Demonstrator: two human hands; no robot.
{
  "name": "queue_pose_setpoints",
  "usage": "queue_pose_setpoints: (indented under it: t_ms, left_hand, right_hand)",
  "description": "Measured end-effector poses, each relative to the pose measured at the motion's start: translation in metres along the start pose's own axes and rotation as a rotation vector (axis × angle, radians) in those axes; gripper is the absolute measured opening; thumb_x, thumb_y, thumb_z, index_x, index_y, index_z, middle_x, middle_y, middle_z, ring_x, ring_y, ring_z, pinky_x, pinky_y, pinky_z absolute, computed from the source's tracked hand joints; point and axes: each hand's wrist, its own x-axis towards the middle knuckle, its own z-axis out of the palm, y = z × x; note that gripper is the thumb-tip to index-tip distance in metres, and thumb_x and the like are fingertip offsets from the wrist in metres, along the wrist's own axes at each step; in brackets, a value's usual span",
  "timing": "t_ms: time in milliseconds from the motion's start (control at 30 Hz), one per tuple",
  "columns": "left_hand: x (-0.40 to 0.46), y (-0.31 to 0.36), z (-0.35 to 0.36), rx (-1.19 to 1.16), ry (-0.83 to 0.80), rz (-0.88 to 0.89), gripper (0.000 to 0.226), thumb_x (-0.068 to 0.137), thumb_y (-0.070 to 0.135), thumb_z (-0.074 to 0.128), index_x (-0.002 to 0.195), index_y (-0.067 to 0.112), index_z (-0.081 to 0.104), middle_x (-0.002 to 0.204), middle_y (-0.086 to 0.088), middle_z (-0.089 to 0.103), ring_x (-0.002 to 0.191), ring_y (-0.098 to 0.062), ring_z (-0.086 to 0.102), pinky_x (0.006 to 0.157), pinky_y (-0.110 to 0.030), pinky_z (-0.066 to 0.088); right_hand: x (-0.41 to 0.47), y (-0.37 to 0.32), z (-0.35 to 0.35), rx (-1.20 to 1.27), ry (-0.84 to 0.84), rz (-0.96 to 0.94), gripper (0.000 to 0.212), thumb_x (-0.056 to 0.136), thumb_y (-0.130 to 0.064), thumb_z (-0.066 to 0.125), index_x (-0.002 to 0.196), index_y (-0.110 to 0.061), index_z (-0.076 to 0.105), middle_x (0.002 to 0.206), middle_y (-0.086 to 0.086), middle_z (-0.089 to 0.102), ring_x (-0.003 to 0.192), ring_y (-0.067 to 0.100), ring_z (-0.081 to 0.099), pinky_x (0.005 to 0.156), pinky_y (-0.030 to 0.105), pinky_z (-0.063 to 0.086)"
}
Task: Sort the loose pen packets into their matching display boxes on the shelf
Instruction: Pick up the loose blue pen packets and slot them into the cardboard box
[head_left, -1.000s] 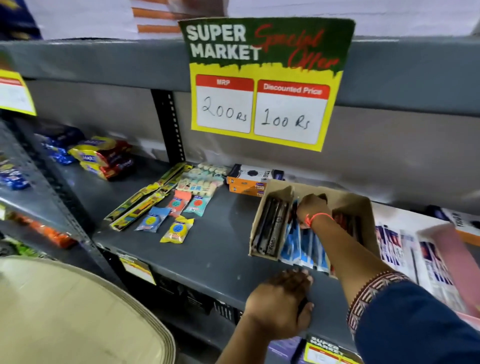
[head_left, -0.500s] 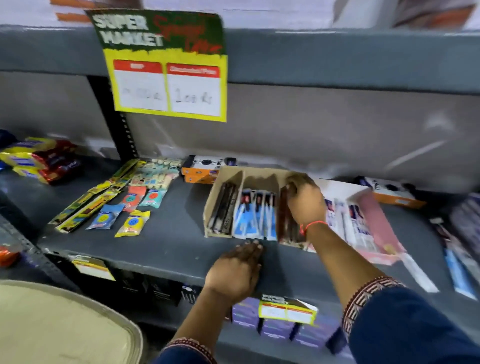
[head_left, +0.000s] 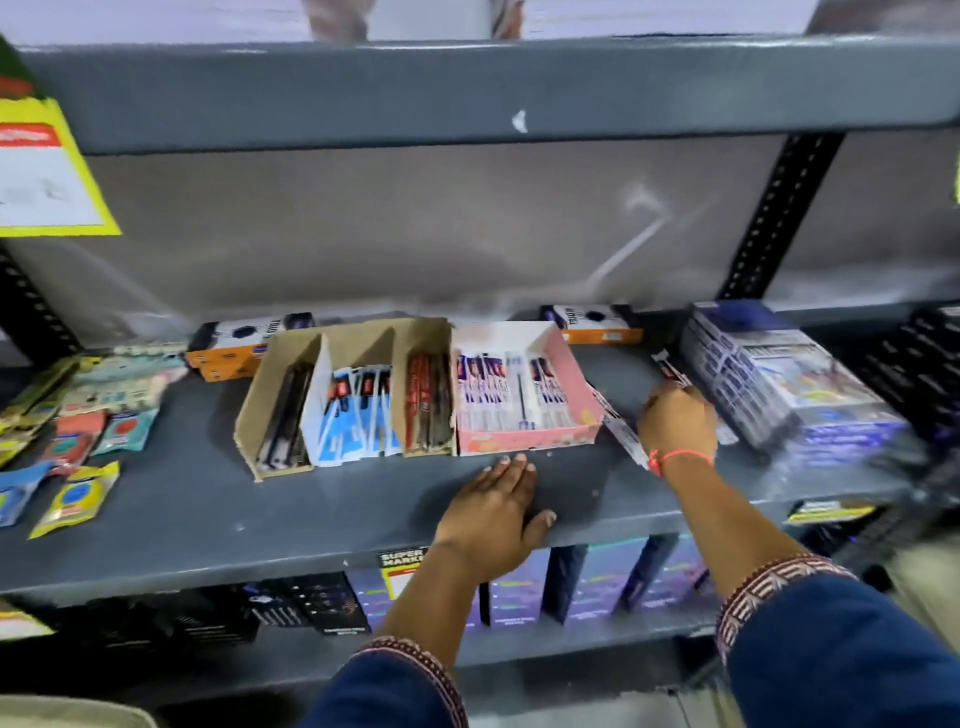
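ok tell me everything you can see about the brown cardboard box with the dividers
The brown cardboard box is an open-topped, plain corrugated tray split into three compartments: dark packets on the left, blue and white packets in the middle, red and dark packets on the right. It lies flat on the grey shelf, angled slightly. Its right wall sits against the pink box; an orange box lies behind its left corner. Neither hand touches it.
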Motion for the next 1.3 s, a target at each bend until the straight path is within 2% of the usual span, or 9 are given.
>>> queue_pose_setpoints:
  t_ms: [67, 167, 533, 733, 867, 1033, 1133, 1233, 1300]
  left_hand:
    - [0.003, -0.002, 0.003, 0.016, -0.029, 0.003, 0.067, 0.098, 0.052, 0.025, 0.149, 0.013, 0.008, 0.157, -0.003, 0.003, 0.143, -0.016, -0.001, 0.114, -0.027, -0.003]
    - [0.000, -0.005, 0.006, 0.025, -0.029, 0.018, 0.069, 0.097, 0.056, 0.025, 0.149, 0.015, 0.003, 0.157, -0.002, -0.001, 0.143, -0.014, -0.004, 0.114, -0.026, -0.006]
    - [0.001, -0.006, 0.009, 0.027, 0.009, 0.021, 0.070, 0.096, 0.055, 0.027, 0.149, 0.016, 0.007, 0.157, -0.002, 0.004, 0.143, -0.014, 0.000, 0.114, -0.026, -0.004]
    - [0.001, -0.006, 0.010, 0.027, 0.019, 0.021, 0.070, 0.095, 0.056, 0.026, 0.149, 0.016, 0.006, 0.157, -0.001, 0.004, 0.143, -0.014, -0.001, 0.114, -0.026, -0.005]
    - [0.001, -0.006, 0.009, 0.043, -0.008, 0.012, 0.069, 0.095, 0.056, 0.023, 0.149, 0.017, 0.003, 0.158, -0.001, 0.000, 0.143, -0.013, -0.004, 0.114, -0.026, -0.006]
    - [0.001, -0.006, 0.009, 0.069, -0.021, 0.004, 0.069, 0.096, 0.057, 0.020, 0.149, 0.017, 0.000, 0.157, -0.001, -0.003, 0.142, -0.013, -0.005, 0.114, -0.027, -0.006]
    - [0.001, -0.005, 0.009, 0.069, -0.012, 0.008, 0.069, 0.096, 0.056, 0.021, 0.149, 0.016, 0.001, 0.157, -0.001, -0.002, 0.142, -0.014, -0.004, 0.114, -0.027, -0.006]
    - [0.000, -0.005, 0.009, 0.081, -0.004, 0.011, 0.070, 0.096, 0.057, 0.021, 0.149, 0.016, 0.003, 0.157, -0.002, 0.000, 0.143, -0.014, -0.003, 0.115, -0.028, -0.004]
    - [0.001, -0.006, 0.009, 0.091, -0.011, 0.013, 0.070, 0.095, 0.057, 0.021, 0.149, 0.015, 0.004, 0.157, -0.002, 0.002, 0.143, -0.015, -0.002, 0.116, -0.029, -0.002]
  right_hand:
    - [0.002, 0.016, 0.001, -0.122, -0.037, 0.049, 0.037, 0.090, -0.007, 0.042, 0.124, 0.001, 0.052, 0.133, 0.024, 0.048, 0.123, 0.042, 0.044, 0.097, 0.046, 0.043]
    - [0.008, 0.029, 0.007, -0.213, -0.073, 0.088, 0.038, 0.092, -0.010, 0.039, 0.127, -0.001, 0.051, 0.135, 0.024, 0.047, 0.125, 0.041, 0.043, 0.098, 0.046, 0.043]
    - [0.024, 0.024, 0.013, 0.007, -0.132, 0.176, 0.037, 0.088, -0.004, 0.044, 0.124, 0.005, 0.045, 0.128, 0.032, 0.053, 0.121, 0.045, 0.050, 0.098, 0.045, 0.043]
    - [0.021, 0.026, 0.013, -0.017, -0.125, 0.174, 0.036, 0.088, -0.001, 0.042, 0.123, 0.008, 0.049, 0.125, 0.030, 0.057, 0.117, 0.042, 0.055, 0.094, 0.044, 0.048]
    - [0.016, 0.030, 0.004, 0.180, -0.072, 0.254, 0.034, 0.085, 0.000, 0.045, 0.117, 0.009, 0.054, 0.122, 0.032, 0.059, 0.112, 0.044, 0.057, 0.091, 0.041, 0.047]
    - [0.013, 0.027, -0.004, 0.516, -0.022, 0.261, 0.033, 0.082, 0.001, 0.046, 0.115, -0.001, 0.051, 0.106, 0.027, 0.065, 0.099, 0.036, 0.061, 0.086, 0.038, 0.047]
    - [0.001, 0.018, -0.003, 0.700, 0.014, 0.210, 0.013, 0.093, -0.013, 0.044, 0.089, -0.012, 0.056, 0.076, 0.011, 0.056, 0.071, 0.024, 0.050, 0.067, 0.031, 0.040]
    - [-0.018, 0.004, -0.009, 1.041, -0.059, 0.332, 0.036, 0.098, -0.036, 0.033, 0.075, -0.016, 0.053, 0.061, -0.002, 0.039, 0.053, 0.011, 0.031, 0.049, 0.023, 0.024]
    - [-0.032, -0.006, -0.011, 1.158, -0.144, 0.390, 0.039, 0.098, -0.036, 0.031, 0.072, -0.018, 0.055, 0.060, -0.003, 0.035, 0.051, 0.009, 0.025, 0.043, 0.019, 0.023]
